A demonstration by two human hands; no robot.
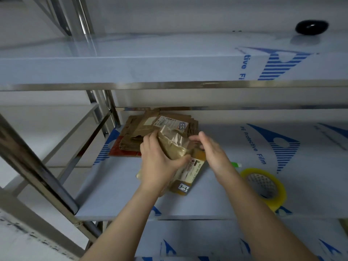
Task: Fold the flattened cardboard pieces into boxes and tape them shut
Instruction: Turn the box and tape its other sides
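Observation:
A brown cardboard piece with old tape and white labels stands half raised on the middle shelf. My left hand grips its left side, thumb on the front face. My right hand hovers just right of it with straight fingers and holds nothing. Behind lies a stack of flattened cardboard pieces, the top one bearing a shipping label. A roll of clear yellowish tape lies flat on the shelf to the right of my right forearm.
A green and white object peeks out behind my right hand. Steel uprights frame the left side. The upper shelf overhangs closely and carries a black round object. Blue-printed protective film covers the shelves.

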